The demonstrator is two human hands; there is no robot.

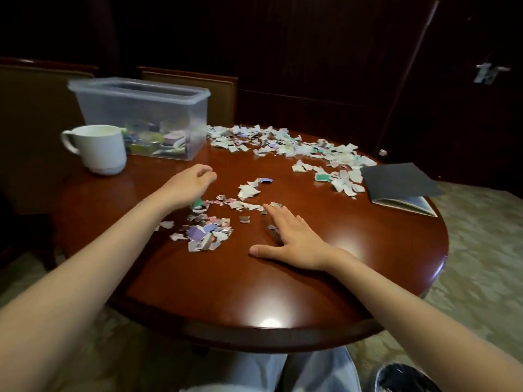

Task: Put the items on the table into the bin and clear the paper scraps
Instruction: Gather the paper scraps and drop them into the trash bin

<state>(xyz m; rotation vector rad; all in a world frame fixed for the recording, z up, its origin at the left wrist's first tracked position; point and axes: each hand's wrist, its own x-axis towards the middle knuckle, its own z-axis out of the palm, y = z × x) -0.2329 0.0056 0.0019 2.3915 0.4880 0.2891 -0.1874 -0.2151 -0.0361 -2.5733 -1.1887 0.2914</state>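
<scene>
Dim room, bkgd near black, overhead glare spots on bench (268, 321) near edge, wide-angle bowing at edges, slight softness overall

Mug (97, 148) just beside bin (147, 117)

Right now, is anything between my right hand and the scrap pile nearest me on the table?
Nothing solid. Between the right hand and the near scrap pile there is only bare table and a few small loose scraps.
</scene>
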